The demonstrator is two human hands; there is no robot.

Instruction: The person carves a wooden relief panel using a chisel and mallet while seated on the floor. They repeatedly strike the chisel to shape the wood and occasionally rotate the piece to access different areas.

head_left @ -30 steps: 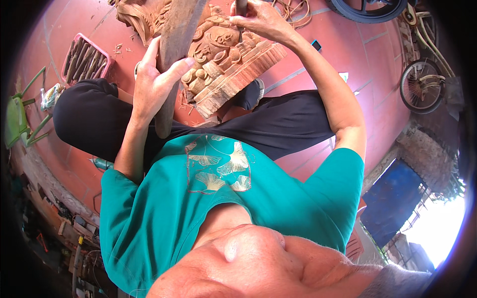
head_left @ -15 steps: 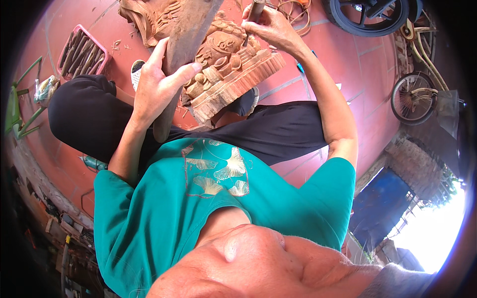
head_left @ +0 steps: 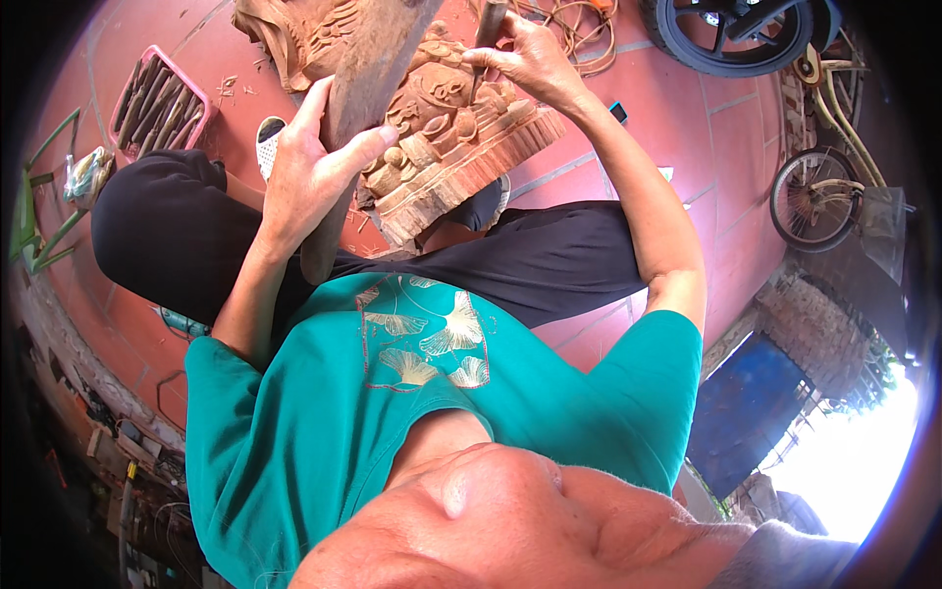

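Over the carving, a wooden club is held by the left grip, and a chisel by the right grip.

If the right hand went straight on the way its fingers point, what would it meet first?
Past the chisel-like tool it holds, the right hand would probably meet the carved wood block, though depth is unclear.

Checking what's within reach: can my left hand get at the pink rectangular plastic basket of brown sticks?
Probably not: your left hand holds a long brown wooden club. Otherwise the way looks free; the pink basket sits uncovered near your black-trousered left knee.
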